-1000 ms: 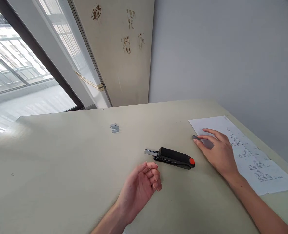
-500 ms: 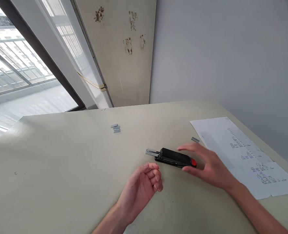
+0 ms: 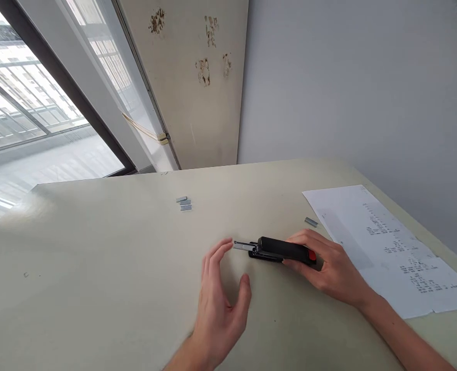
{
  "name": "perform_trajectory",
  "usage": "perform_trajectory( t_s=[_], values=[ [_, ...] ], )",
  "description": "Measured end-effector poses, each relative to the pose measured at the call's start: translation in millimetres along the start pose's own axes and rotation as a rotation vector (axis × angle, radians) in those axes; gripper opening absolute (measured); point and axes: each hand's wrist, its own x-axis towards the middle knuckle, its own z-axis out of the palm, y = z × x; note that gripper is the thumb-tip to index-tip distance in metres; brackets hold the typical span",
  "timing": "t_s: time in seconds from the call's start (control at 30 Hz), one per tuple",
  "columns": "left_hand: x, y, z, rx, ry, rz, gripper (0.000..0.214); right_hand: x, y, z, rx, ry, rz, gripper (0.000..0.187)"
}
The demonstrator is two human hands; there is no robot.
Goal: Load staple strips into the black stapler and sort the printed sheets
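Note:
A black stapler with a red rear end is on the table, its metal staple tray sticking out at the left. My right hand grips the stapler's rear part between thumb and fingers. Just left of the tray, my left hand is open, thumb and fingers spread, with the fingertips close to the tray's end. Whether they touch it I cannot tell. A strip of staples lies beyond my right hand, next to the paper.
Several staple strips lie together farther back on the pale table. White printed sheets cover part of the right side. One loose staple is at the far left. A grey wall stands behind the table.
My right hand has closed on the stapler, which sits slightly farther right and is turned a little. My left hand has uncurled, turned and moved up towards the tray's end.

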Motion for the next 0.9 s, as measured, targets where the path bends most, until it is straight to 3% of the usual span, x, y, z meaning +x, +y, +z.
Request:
perform_trajectory(
  t_s=[0.1,0.2,0.3,0.47,0.6,0.73,0.9],
  values=[
    [-5,-5,-0.3,0.167,-0.120,0.024,0.075,1,-3,3,0.014,-0.022,-0.006,0.010],
    [-6,-7,-2.4,0.058,-0.287,0.002,0.091,2,-8,5,0.024,-0.044,0.017,0.009],
    [-5,-4,-4.6,-0.082,-0.363,0.041,0.094,3,-13,7,0.044,-0.073,0.021,0.009],
    [-5,-2,-2.9,-0.147,-0.293,0.033,0.087,3,-9,7,-0.041,-0.015,0.041,0.014],
    [-4,-3,-0.4,-0.129,-0.185,-0.017,0.068,0,6,-2,-0.202,0.128,0.126,0.023],
    [-4,-1,0.4,0.026,-0.238,-0.010,0.049,-2,18,-15,-0.379,0.267,0.231,0.035],
    [-4,2,0.5,0.012,-0.260,-0.040,0.037,-1,20,-23,-0.399,0.279,0.296,0.037]
  ],
)
